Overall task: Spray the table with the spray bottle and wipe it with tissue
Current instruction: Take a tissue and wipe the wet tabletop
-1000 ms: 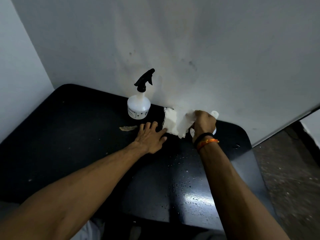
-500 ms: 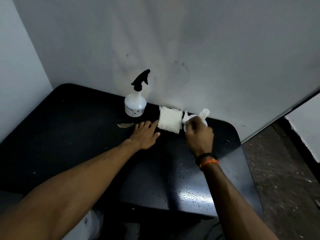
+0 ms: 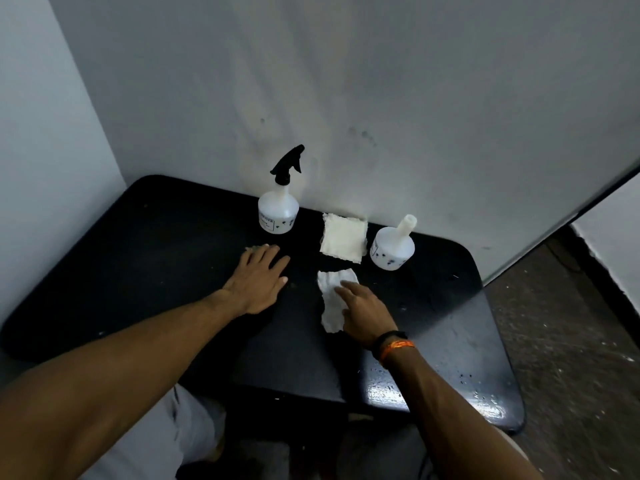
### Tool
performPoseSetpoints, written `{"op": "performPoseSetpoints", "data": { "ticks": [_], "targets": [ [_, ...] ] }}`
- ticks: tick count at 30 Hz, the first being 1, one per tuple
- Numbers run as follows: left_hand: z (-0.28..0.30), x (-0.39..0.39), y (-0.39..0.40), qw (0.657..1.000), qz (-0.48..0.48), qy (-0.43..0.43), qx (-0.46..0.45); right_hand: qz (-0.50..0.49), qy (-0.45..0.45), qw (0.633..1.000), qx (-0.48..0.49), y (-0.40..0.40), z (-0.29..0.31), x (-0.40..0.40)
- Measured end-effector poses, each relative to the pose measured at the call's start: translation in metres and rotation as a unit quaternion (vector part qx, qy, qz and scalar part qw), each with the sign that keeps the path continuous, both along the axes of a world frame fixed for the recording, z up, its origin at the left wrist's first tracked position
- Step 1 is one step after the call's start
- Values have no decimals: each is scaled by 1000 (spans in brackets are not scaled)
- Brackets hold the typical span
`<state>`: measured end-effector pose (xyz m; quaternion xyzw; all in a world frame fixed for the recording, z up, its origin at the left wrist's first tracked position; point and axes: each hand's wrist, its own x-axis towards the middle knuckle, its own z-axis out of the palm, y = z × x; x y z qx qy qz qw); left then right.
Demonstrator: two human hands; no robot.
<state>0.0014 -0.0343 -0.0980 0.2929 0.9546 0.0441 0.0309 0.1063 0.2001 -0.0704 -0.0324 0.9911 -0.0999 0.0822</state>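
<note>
White crumpled tissue is pressed against the glossy black table by the right hand, whose fingers are laid out nearly straight over the sheet's right edge; nothing is pinched, and the paper is simply held flat under the fingertips. The left hand is spread palm-down on the bare tabletop just left of the tissue, with fingers extended and nothing gripped, and a small brownish scrap is partly covered by its fingertips.

Against the pale wall, at the back of the table, the translucent white spray bottle with the black trigger head is left standing upright and untouched. To its right a square stack of folded off-white tissues is seen, and just beside that a second white plastic bottle with an open neck and no sprayer.

Fine droplets are scattered over the near right part of the table, where light is reflected. From this the spraying is judged to be done already, and the wiping step is taken to be in hand, at or near its start, since the wet patch is not yet dried.

For the next move, the tissue would need to be drawn toward the near right edge under steady downward pressure, so that the droplets are gathered rather than smeared. Because thin paper tears easily when wet, a bunched fold under the palm would be better.
</note>
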Motion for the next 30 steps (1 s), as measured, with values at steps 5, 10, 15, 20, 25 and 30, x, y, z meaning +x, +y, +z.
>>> {"op": "performPoseSetpoints", "data": {
  "ticks": [5,10,15,20,25,30],
  "targets": [
    [-16,7,-22,997,-13,-12,-73,46,-10,999,18,-9,-29,-4],
    [-34,12,-28,1000,12,13,-21,28,2,999,38,-1,-44,4],
    [-39,10,-29,999,11,41,15,-108,79,991,13,18,-51,7],
    [-39,8,-32,999,19,39,31,-155,64,986,17,0,-54,-32],
    [-39,9,-30,998,21,45,30,-44,32,998,20,-70,-49,-52],
    [-39,9,-31,998,21,52,30,53,58,997,-24,-126,-54,6]
  ]
}}
